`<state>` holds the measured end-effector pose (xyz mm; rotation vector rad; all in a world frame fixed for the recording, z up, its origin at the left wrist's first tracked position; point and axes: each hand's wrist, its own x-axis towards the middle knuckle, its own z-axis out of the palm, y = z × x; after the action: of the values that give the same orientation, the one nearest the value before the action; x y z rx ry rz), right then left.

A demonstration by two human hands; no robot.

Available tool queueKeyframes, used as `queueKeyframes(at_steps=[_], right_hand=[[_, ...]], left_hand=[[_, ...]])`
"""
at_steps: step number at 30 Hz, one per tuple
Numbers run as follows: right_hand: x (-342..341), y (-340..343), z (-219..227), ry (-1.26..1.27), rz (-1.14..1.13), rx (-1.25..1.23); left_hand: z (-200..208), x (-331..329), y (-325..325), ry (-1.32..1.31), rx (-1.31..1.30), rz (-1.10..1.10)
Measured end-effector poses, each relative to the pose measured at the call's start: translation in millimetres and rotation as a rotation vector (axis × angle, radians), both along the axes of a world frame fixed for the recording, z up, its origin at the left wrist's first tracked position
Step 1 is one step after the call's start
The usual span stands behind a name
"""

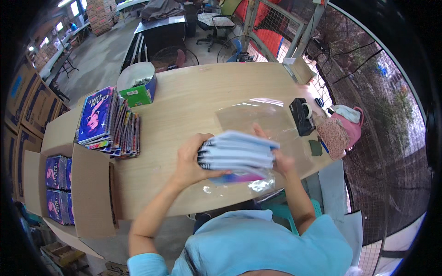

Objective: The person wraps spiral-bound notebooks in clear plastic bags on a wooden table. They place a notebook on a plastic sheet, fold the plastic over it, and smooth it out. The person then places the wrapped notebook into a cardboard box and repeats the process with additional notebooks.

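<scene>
Left hand (189,158) gripping spiral notebooks (237,154) by coil side; right hand (282,161) blurred at their opposite edge, can't tell if gripping; notebooks held above table (172,108), near clear plastic (246,114); tape dispenser (300,117) further right.

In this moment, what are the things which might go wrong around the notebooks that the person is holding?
1. The held notebooks look loose, with gaps between them; one might slip out if the left hand relaxes at the spiral edge.
2. The notebook pile on the left is uneven and fanned on its right side, so a bump could perhaps slide it.
3. The clear plastic lies loose near the right hand and might get caught or creased.
</scene>
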<state>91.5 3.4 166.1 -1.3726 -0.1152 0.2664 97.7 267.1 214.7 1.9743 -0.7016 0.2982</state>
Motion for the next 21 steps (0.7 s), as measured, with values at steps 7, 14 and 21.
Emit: queueKeyframes(at_steps=[7, 14, 21], right_hand=[[41, -174, -82, -0.432, -0.271, -0.098], [91, -231, -121, -0.437, 0.01, -0.052], [83, -230, -147, -0.461, -0.086, -0.011]], left_hand=[[-123, 28, -215, 0.308, -0.455, 0.229], [-167, 29, -264, 0.193, -0.494, 0.29], [-182, 39, -287, 0.116, -0.515, 0.408]])
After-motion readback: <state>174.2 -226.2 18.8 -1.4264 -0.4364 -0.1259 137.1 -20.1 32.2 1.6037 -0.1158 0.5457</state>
